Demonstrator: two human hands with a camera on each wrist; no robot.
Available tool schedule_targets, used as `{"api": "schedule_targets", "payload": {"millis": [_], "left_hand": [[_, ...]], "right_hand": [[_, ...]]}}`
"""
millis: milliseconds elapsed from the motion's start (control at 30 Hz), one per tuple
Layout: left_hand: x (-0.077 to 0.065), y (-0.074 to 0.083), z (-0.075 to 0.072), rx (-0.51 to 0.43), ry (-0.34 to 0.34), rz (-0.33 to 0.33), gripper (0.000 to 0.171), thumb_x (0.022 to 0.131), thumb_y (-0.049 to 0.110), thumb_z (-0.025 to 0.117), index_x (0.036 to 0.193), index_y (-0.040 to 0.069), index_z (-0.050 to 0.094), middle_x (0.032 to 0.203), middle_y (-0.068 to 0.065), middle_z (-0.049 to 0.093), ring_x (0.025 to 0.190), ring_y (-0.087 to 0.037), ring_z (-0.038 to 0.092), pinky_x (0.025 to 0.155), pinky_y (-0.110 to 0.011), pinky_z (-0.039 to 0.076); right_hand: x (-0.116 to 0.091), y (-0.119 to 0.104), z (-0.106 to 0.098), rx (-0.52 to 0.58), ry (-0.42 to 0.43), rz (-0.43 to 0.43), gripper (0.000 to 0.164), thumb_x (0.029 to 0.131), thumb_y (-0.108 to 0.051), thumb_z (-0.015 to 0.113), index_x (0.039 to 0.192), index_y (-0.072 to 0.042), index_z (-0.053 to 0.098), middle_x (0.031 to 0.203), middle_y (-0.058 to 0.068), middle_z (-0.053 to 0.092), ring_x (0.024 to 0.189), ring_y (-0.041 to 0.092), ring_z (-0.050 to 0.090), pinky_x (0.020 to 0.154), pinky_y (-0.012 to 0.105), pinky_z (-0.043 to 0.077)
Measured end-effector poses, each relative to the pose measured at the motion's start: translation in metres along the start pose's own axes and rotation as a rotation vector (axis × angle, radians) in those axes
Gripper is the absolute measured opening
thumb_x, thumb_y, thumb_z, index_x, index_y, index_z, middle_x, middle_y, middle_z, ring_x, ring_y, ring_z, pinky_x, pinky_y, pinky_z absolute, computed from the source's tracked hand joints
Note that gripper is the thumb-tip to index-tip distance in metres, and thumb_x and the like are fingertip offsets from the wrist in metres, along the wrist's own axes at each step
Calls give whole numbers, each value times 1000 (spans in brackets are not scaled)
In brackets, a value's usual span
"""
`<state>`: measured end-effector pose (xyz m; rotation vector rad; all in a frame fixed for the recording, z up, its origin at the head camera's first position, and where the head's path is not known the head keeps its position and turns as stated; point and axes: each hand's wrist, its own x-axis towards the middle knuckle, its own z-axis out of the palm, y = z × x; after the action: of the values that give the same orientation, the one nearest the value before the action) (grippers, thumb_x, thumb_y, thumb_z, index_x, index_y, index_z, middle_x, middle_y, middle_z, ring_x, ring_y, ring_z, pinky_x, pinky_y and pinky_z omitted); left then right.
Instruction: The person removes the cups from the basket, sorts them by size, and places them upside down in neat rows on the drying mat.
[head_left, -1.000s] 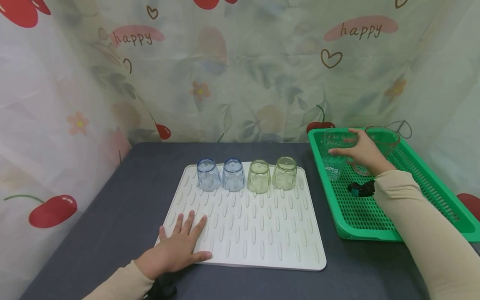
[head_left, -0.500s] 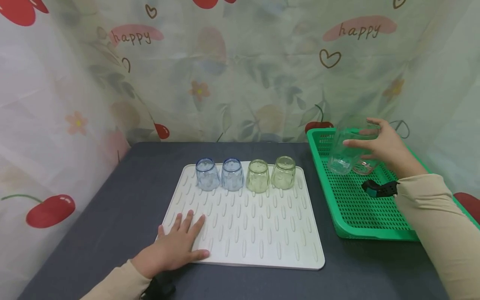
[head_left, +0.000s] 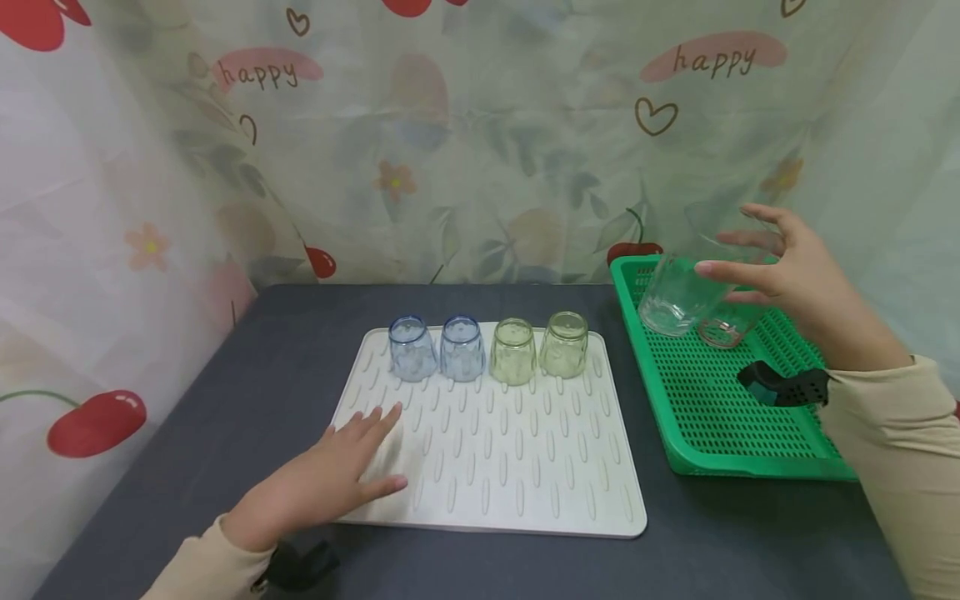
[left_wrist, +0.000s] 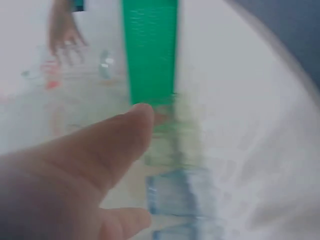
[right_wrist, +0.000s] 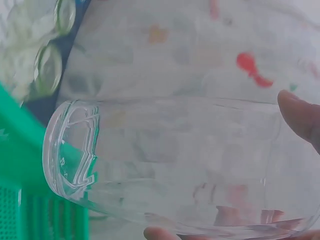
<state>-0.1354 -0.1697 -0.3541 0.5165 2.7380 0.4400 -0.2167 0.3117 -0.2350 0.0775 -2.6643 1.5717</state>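
Note:
My right hand (head_left: 795, 279) grips a tall clear drinking glass (head_left: 678, 292) near its rim, above the green basket (head_left: 675, 442). The glass tilts, its thick base toward the lower left. In the right wrist view the clear glass (right_wrist: 175, 160) fills the middle, with a thumb and fingers at its rim end. Behind it a second glass, pinkish (head_left: 723, 329), stands in the basket, partly hidden. Over the left part of the white ridged mat (head_left: 517, 467) my left hand (head_left: 322, 479) hovers with straight, spread fingers, holding nothing.
Two blue glasses (head_left: 411, 350) and two green glasses (head_left: 565, 346) stand upside down in a row along the mat's back edge. The dark table (head_left: 225, 433) surrounds the mat. A printed curtain (head_left: 480, 167) hangs behind and at both sides.
My right hand has lifted the clear glass up from the basket, and its base has swung left. My left hand has risen off the mat and drawn back slightly left.

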Motion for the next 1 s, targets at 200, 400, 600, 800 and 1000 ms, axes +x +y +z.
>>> {"api": "schedule_targets", "payload": {"millis": [200,400,600,800,1000], "left_hand": [[-9,15,-13,-113,147,89,87,91,58,55,156,17,16,161,-13,17,148,-35,18,113,-59,23],[-9,31,-16,-188,333,137,81,94,43,60,157,19,14,161,-7,19,147,-29,23,111,-56,29],[-5,44,-12,-286,476,187,77,95,34,62,156,22,17,160,-2,22,145,-26,27,110,-55,32],[3,56,-4,-323,535,265,74,94,26,64,155,19,22,160,1,25,143,-24,33,109,-51,35],[15,64,7,-363,491,305,74,94,26,65,155,18,23,158,-1,29,142,-23,35,109,-49,36]], "right_hand": [[-18,-21,19,-59,-21,-83,91,89,-26,71,156,-27,9,149,10,40,91,-10,62,71,21,56],[-34,-28,47,-108,-46,-139,91,85,-25,76,154,-31,17,144,6,48,97,-10,60,69,21,52],[-45,-26,77,-98,-122,-211,93,82,-22,79,154,-25,20,144,12,48,115,22,62,81,26,53],[-52,-19,110,-32,-208,-215,95,78,-23,82,153,-21,23,143,12,49,122,37,56,92,52,49],[-52,-7,140,9,-250,-216,94,75,-21,85,150,-17,28,143,13,47,126,40,52,84,47,55]]}}
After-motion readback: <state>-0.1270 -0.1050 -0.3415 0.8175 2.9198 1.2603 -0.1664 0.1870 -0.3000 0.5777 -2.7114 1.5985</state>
